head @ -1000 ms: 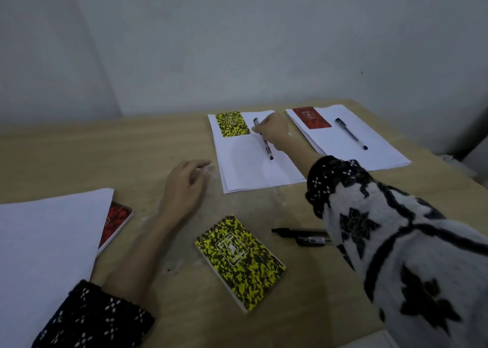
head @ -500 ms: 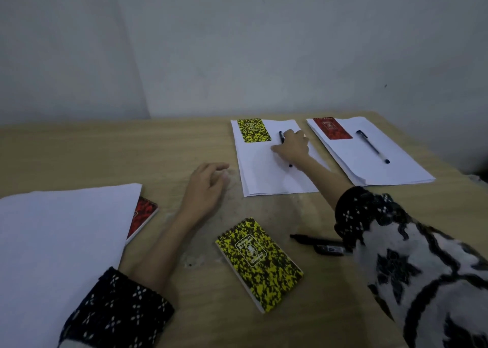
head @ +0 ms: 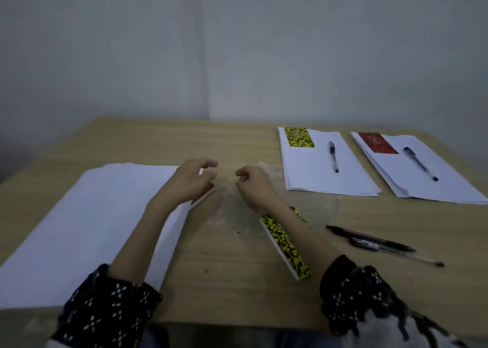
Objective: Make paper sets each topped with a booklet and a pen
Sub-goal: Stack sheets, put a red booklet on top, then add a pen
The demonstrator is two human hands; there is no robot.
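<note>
Two paper sets lie at the far right of the wooden table (head: 211, 281). One paper set (head: 324, 178) carries a yellow booklet (head: 299, 137) and a pen (head: 333, 156). The other paper set (head: 433, 189) carries a red booklet (head: 378, 142) and a pen (head: 420, 164). A big white paper stack (head: 87, 223) lies at the left. My left hand (head: 188, 181) hovers over its right edge and hides most of a red booklet (head: 204, 192). My right hand (head: 254, 186) hovers mid-table, fingers curled and empty. Under my right forearm lies a loose yellow booklet (head: 286, 244).
Two loose black pens (head: 380, 243) lie side by side right of the loose yellow booklet. Grey walls close off the back of the table. The near table edge runs just under my patterned sleeves.
My right hand let go of the pen on the yellow-booklet set and drew back to mid-table. My left hand shifted over the stack's right edge. The view swung left.
</note>
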